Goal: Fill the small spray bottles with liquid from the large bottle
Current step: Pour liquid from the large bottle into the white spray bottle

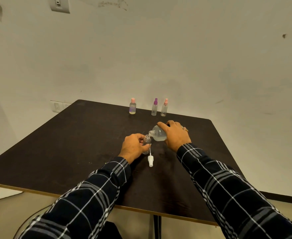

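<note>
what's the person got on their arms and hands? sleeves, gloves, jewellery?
Long dark shirt sleeves, left sleeve and right sleeve, in a plaid of white and grey lines, reaching the wrists. The left hand and right hand are ungloved. A gold-coloured ring sits on a right-hand finger. No watch shows.

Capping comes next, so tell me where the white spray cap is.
Head view, centre: the white spray cap lies on the dark table, just nearside of the small bottle the left hand holds.

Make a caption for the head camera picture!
Right hand tips large clear plastic bottle toward small clear uncapped bottle in left hand.
</note>
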